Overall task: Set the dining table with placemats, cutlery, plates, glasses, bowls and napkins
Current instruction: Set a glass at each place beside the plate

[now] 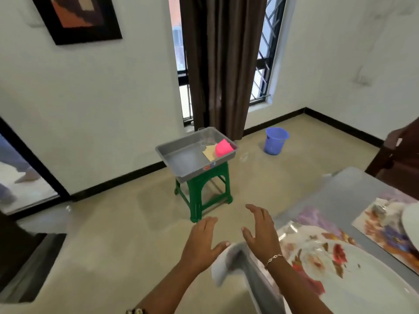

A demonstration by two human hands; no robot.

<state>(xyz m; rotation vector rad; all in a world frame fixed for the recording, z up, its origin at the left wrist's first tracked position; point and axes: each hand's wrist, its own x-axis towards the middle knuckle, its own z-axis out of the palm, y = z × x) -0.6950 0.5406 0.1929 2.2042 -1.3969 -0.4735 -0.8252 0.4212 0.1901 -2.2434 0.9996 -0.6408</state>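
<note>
Tray (179, 158) on green stool (204, 189), sticker (209, 167) (writing unreadable), left hand (200, 243), right hand (260, 234), fingers (209, 222) spread, empty

Home, dining room. Evidence: table (353, 184) laid with floral placemats (317, 245) and a white plate (374, 291); framed picture (77, 17) on a white wall; brown curtain (223, 64) over a barred window (265, 53); beige floor (113, 234). Green plastic stool (204, 191) carries a grey tray (181, 159), blue bucket (275, 140) near the wall.

1 head-worn camera looks forward and down. A grey rectangular plastic tray (179, 158) lies ahead, the grey table (353, 189) nearer.
</note>
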